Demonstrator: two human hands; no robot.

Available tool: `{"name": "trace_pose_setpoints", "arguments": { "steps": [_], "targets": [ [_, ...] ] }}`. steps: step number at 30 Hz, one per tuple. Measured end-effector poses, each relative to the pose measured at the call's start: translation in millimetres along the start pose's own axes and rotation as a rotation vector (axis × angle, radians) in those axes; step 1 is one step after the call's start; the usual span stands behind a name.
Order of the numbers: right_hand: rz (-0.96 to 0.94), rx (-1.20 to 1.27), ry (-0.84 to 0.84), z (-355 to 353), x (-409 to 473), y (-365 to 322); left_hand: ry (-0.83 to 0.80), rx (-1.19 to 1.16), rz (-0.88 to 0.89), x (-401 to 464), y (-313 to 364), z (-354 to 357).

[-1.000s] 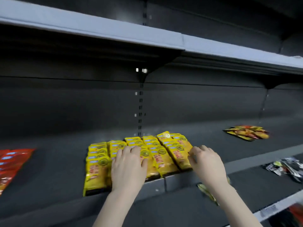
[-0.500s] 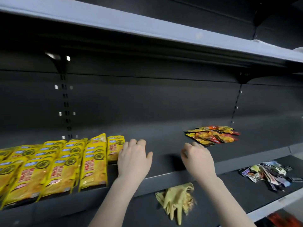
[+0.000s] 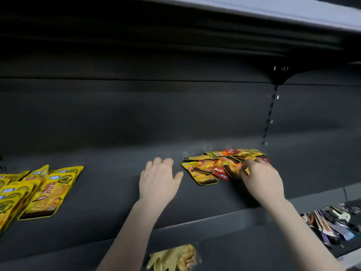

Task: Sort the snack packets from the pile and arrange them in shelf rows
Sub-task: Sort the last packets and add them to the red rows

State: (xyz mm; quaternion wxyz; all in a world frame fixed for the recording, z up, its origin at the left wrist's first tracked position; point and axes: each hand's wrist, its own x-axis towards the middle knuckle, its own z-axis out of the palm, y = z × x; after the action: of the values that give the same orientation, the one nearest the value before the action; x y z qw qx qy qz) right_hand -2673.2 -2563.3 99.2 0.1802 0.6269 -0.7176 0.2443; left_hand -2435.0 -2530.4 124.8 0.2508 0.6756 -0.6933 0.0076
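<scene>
A loose pile of yellow and red snack packets [image 3: 213, 165] lies on the dark shelf [image 3: 109, 192], right of centre. My right hand [image 3: 260, 180] rests on the pile's right side, fingers curled down onto the packets; whether it grips one is unclear. My left hand [image 3: 159, 180] hovers palm down over bare shelf just left of the pile, fingers apart, holding nothing. Rows of yellow packets [image 3: 41, 190] lie flat at the far left of the same shelf.
A pale shelf board [image 3: 273, 10] overhangs above. On the lower shelf lie a yellowish crumpled packet bundle [image 3: 175, 258] at bottom centre and a heap of mixed dark and purple packets [image 3: 336, 222] at the right. A slotted upright [image 3: 270, 114] runs behind the pile.
The view has swung right, leaving the yellow rows at the left edge. Both hands moved right along the shelf, and my right hand has reached the mixed pile.
</scene>
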Motion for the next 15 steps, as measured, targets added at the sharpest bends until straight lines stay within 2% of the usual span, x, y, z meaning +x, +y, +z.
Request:
{"name": "trace_pose_setpoints", "arguments": {
  "steps": [10,15],
  "targets": [
    [-0.120,0.104,-0.129,34,58,72,-0.091,0.112,-0.109,37,87,77],
    [-0.139,0.126,-0.389,50,69,77,-0.126,0.134,0.033,50,95,102]
  ]
}}
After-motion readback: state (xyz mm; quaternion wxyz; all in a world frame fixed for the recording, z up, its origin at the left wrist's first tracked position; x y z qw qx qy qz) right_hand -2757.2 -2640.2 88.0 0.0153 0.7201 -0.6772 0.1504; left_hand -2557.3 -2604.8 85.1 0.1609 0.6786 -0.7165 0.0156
